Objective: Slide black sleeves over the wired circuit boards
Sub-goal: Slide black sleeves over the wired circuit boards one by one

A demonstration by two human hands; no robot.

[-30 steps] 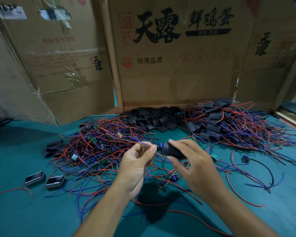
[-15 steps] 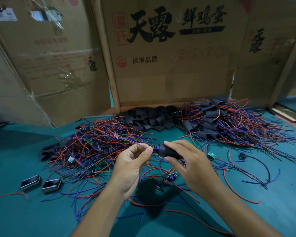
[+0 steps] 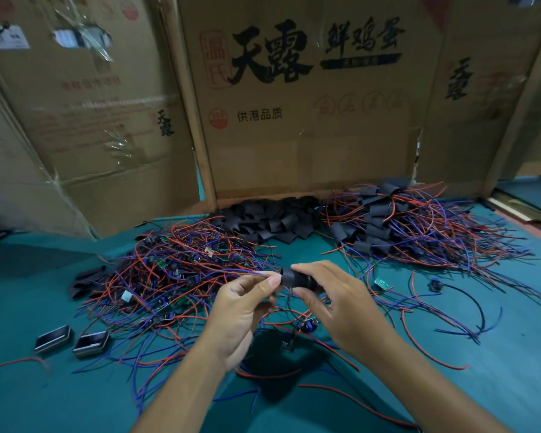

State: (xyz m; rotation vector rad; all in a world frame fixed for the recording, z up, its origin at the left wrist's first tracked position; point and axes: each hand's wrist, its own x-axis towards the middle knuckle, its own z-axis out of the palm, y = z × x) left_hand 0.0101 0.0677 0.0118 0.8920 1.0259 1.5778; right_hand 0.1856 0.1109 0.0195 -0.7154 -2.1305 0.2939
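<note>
Sleeving step: right hand [image 3: 341,304] grips the black sleeve [image 3: 297,279]; left hand [image 3: 244,310] pinches the wires [image 3: 247,272], the board seemingly inside already. Next, seat it fully.

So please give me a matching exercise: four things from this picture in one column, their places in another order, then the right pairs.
1. black sleeve
2. pile of empty sleeves
3. sleeved boards with wires
4. two small metal cases

A. table, near left
B. far right heap
C. between both hands
D. against the cardboard box, middle

Pairs: 1-C, 2-D, 3-B, 4-A
</note>
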